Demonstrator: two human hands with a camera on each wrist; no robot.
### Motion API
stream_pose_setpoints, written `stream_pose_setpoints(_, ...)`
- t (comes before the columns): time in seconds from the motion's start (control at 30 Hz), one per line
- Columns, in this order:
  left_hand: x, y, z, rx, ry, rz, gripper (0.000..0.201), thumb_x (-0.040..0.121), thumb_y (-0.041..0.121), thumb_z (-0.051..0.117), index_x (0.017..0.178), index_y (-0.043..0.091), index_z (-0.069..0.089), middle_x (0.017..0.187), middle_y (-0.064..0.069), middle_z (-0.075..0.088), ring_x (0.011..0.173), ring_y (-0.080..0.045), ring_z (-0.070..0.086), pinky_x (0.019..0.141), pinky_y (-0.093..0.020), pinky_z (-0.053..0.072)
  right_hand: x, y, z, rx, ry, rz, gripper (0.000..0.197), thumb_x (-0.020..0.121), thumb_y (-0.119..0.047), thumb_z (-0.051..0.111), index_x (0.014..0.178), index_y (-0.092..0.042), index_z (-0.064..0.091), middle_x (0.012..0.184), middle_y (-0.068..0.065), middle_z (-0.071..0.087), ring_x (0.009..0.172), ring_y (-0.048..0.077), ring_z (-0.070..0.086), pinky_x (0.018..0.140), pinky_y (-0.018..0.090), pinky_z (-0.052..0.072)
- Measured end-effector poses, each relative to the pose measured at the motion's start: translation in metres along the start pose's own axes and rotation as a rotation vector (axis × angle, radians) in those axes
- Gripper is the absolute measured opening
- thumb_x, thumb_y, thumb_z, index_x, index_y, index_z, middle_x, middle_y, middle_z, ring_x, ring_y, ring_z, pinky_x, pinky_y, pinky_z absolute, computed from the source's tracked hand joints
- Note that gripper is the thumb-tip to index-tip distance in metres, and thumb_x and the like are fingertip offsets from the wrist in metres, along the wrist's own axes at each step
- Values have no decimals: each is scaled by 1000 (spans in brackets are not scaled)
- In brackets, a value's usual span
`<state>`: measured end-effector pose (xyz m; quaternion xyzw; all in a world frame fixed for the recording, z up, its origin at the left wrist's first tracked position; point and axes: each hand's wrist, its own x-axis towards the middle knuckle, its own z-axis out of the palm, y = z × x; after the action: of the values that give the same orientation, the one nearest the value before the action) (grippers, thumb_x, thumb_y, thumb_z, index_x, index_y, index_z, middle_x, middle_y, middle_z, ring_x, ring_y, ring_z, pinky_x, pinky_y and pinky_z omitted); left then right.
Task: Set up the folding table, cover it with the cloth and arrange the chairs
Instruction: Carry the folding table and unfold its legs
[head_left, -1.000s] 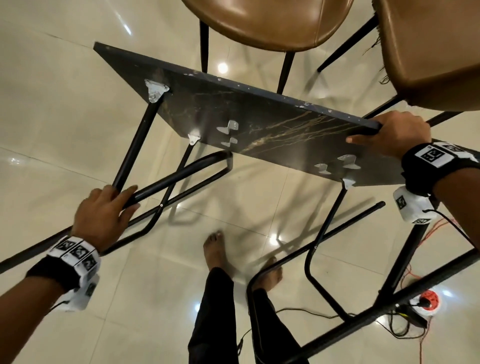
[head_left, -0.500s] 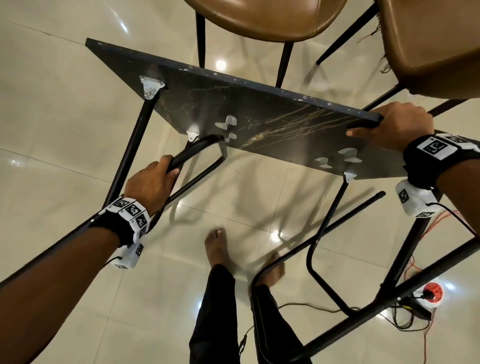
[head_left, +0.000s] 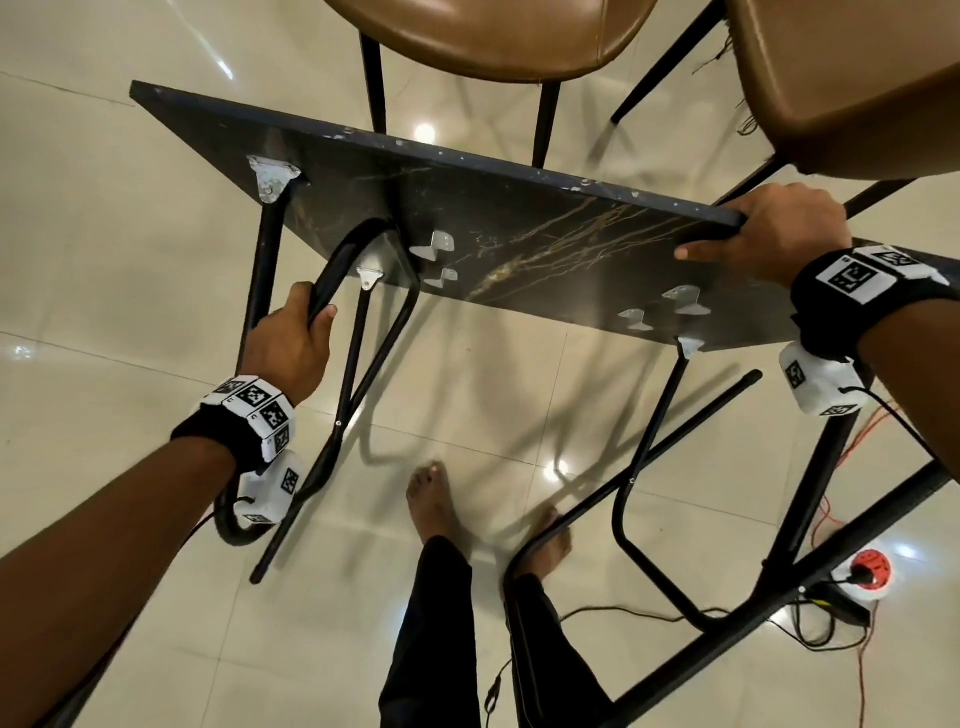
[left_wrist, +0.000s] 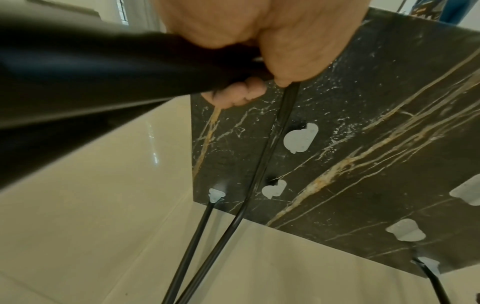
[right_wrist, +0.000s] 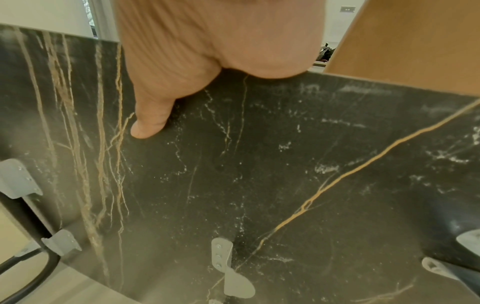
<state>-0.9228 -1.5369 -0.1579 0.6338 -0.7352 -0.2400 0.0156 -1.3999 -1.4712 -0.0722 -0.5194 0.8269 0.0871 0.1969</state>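
Observation:
The folding table's black marble-patterned top (head_left: 519, 234) stands tilted on its edge, underside towards me, with silver brackets (head_left: 436, 244) screwed to it. My left hand (head_left: 296, 338) grips the curved black brace tube (head_left: 337, 265) of the left leg frame, close under the top; in the left wrist view the fingers (left_wrist: 233, 92) curl round that tube (left_wrist: 103, 67). My right hand (head_left: 769, 228) grips the top's upper right edge, thumb (right_wrist: 150, 123) pressed flat on the underside (right_wrist: 259, 164). The right leg frame (head_left: 675, 467) hangs unfolded.
Two brown leather chairs (head_left: 483, 31) (head_left: 857, 78) stand just behind the table. My bare feet (head_left: 436, 499) are on the glossy cream tile floor. A red-and-white extension socket (head_left: 867, 571) with cables lies at the lower right.
My left hand slid up the left leg frame and swung its brace tube towards the underside of the top. The right hand kept its grip on the edge.

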Motion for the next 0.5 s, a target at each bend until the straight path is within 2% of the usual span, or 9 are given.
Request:
stream_pose_setpoints(0.1, 3, 14, 6, -1, -41, 3, 32, 107, 38, 42, 120, 9, 48, 73, -12, 57, 74, -47, 62, 64, -40, 41, 3, 1, 0, 2, 4, 0, 64, 81, -67, 66, 116, -14, 73, 64, 2, 51, 62, 23, 49, 53, 28, 34)
stream_pose_setpoints(0.2, 8, 22, 4, -1, -30, 4, 33, 107, 37, 42, 122, 9, 49, 73, -11, 56, 74, -47, 62, 65, -39, 40, 7, 2, -3, 15, 8, -9, 64, 81, -66, 67, 116, -12, 73, 63, 2, 50, 66, 26, 51, 59, 31, 37)
stream_pose_setpoints(0.3, 14, 22, -1, -4, -13, 21, 33, 107, 36, 44, 122, 7, 50, 72, -10, 54, 74, -49, 61, 65, -38, 38, 11, 2, -4, 17, 7, -21, 66, 81, -67, 66, 114, -11, 74, 61, 1, 49, 60, 23, 48, 55, 29, 35)
stream_pose_setpoints(0.4, 21, 26, -3, -9, -9, 35, 33, 106, 37, 45, 120, 8, 51, 71, -10, 55, 74, -49, 62, 65, -38, 38, 15, 4, -6, 12, 15, -21, 66, 80, -67, 66, 107, -8, 74, 60, 2, 48, 57, 22, 45, 57, 31, 36)
stream_pose_setpoints(0.5, 30, 30, -5, 4, 13, 36, 32, 105, 37, 46, 119, 9, 53, 72, -9, 56, 76, -49, 62, 67, -38, 38, 18, 5, -8, 20, 14, -26, 64, 81, -66, 67, 100, -5, 72, 58, 1, 46, 54, 20, 42, 52, 27, 30)
